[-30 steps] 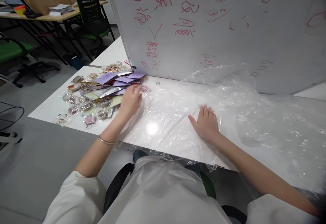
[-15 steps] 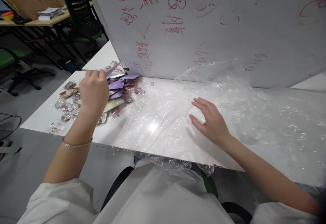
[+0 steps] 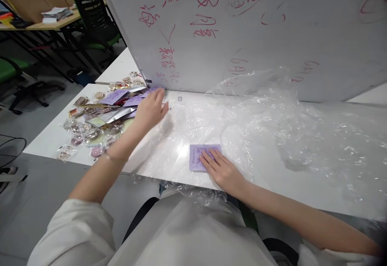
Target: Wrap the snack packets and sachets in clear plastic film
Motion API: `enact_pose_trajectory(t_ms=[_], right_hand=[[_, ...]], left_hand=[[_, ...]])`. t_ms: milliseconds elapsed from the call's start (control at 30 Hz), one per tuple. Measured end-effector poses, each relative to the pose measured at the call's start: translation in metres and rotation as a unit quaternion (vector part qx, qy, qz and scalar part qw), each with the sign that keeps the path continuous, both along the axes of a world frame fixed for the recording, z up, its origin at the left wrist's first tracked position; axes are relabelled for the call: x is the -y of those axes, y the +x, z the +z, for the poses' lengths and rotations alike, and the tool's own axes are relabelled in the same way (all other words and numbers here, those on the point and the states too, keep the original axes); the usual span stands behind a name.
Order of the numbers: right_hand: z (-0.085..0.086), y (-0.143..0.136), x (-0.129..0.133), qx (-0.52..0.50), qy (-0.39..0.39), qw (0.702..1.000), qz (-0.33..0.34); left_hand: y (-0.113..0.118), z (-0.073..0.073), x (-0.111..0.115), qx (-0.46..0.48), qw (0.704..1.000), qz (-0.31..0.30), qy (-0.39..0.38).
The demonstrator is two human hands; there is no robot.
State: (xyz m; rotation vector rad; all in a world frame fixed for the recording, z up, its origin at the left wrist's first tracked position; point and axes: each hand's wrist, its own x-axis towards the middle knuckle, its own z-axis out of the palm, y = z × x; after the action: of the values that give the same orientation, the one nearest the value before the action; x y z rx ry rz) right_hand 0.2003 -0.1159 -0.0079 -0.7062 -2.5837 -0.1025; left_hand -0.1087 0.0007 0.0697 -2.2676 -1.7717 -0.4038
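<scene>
A flat purple packet [image 3: 195, 159] with darker printing lies on the clear plastic sheeting [image 3: 169, 153] on the white table. My right hand [image 3: 225, 173] rests flat on the packet's right half, fingers stretched out. My left hand [image 3: 152, 107] is over the right edge of a heap of small packets, its thumb apart from the fingers and nothing visible in it. In that heap are more purple packets [image 3: 115, 96], a silver packet [image 3: 117, 115] and several small items in clear wrappers [image 3: 93, 133].
A whiteboard [image 3: 256, 36] with red writing stands upright along the table's back edge. Loose plastic film [image 3: 302, 137] spreads over the right side and hangs over the front edge. Behind on the left are a black chair [image 3: 93, 12] and a desk [image 3: 60, 24] with papers.
My left hand has moved right from above the heap to its right edge. A purple packet now lies on the sheeting, and my right hand has come left and nearer me onto it.
</scene>
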Motion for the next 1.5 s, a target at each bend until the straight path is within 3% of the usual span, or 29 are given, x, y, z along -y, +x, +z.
enact_pose_trajectory(t_ms=[100,167,267,333,400,467,500,600,700,833,933,1067,1200,1300,1433,1500], right_hand=[[-0.008,-0.006,0.006,0.034,-0.04,0.998,-0.032],[-0.007,-0.007,0.007,0.046,-0.076,0.995,-0.036],[-0.002,-0.002,0.004,0.046,-0.126,0.99,-0.03],[0.004,0.003,-0.001,0.017,-0.156,0.987,-0.038],[0.013,0.01,-0.009,-0.046,-0.142,0.984,-0.094],[0.021,0.017,-0.016,-0.099,-0.081,0.98,-0.15],[0.024,0.02,-0.019,-0.105,-0.048,0.982,-0.147],[0.024,0.024,-0.022,-0.046,-0.006,0.999,-0.01],[0.015,0.026,-0.019,0.002,-0.03,0.995,0.097],[0.011,0.039,-0.009,0.035,-0.128,0.982,0.132],[0.013,0.06,0.0,0.076,-0.191,0.966,0.158],[0.01,0.084,0.012,0.083,-0.191,0.97,0.121],[0.01,0.089,0.014,0.014,-0.238,0.968,0.079],[0.017,0.086,0.007,-0.043,-0.338,0.94,0.001],[0.024,0.078,-0.016,-0.135,-0.465,0.856,-0.181],[0.025,0.072,-0.03,-0.142,-0.497,0.821,-0.242]], left_hand=[[-0.017,-0.003,-0.057,-0.028,0.99,0.122,-0.058],[-0.021,-0.006,-0.079,-0.033,0.978,0.176,-0.11],[-0.02,-0.003,-0.081,-0.035,0.966,0.213,-0.145],[-0.015,0.003,-0.063,-0.028,0.979,0.186,-0.083],[-0.004,0.004,-0.03,-0.008,0.996,0.088,0.011],[0.012,-0.002,0.011,0.012,0.995,-0.097,0.034],[0.021,-0.009,0.031,0.009,0.979,-0.202,0.03],[0.045,-0.036,0.075,-0.012,0.911,-0.411,-0.032],[0.056,-0.056,0.087,-0.02,0.863,-0.489,-0.12],[0.049,-0.05,0.092,0.003,0.855,-0.464,-0.231],[0.033,-0.04,0.109,0.02,0.859,-0.44,-0.262],[0.008,-0.042,0.132,0.009,0.87,-0.412,-0.27],[-0.004,-0.042,0.136,0.064,0.875,-0.382,-0.291],[-0.003,-0.032,0.131,0.142,0.879,-0.316,-0.328],[0.007,-0.024,0.117,0.221,0.905,-0.13,-0.339],[0.015,-0.027,0.106,0.199,0.918,-0.068,-0.337]])
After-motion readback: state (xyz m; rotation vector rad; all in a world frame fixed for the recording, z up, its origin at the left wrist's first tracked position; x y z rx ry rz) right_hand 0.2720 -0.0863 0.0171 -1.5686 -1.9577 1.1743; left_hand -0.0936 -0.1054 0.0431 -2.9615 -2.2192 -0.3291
